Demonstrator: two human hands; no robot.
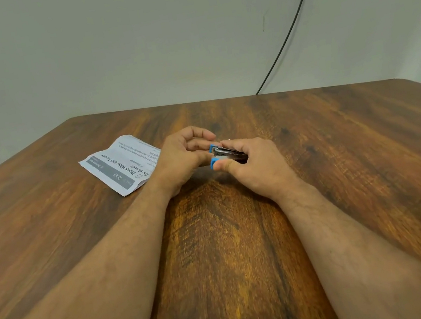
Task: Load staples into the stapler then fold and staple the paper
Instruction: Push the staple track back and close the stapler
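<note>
Stapler (pixel 226 153) gripped in right hand (pixel 255 162), hinged apart; left hand (pixel 184 158) curled at its 9 o'clock end, contents unclear. Paper (pixel 120 164) lies flat at 9 o'clock. Best to steady the body, seat staples squarely.

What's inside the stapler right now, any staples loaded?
The stapler is hinged open in the right hand, showing its bare-looking metal channel. Whether staples sit in it cannot be told: the fingers cover most of it, and the left hand hides its front.

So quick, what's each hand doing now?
Left hand: curled at the stapler's front; grip cannot be told.
Right hand: closed, holding the small blue-tipped metal stapler.
</note>
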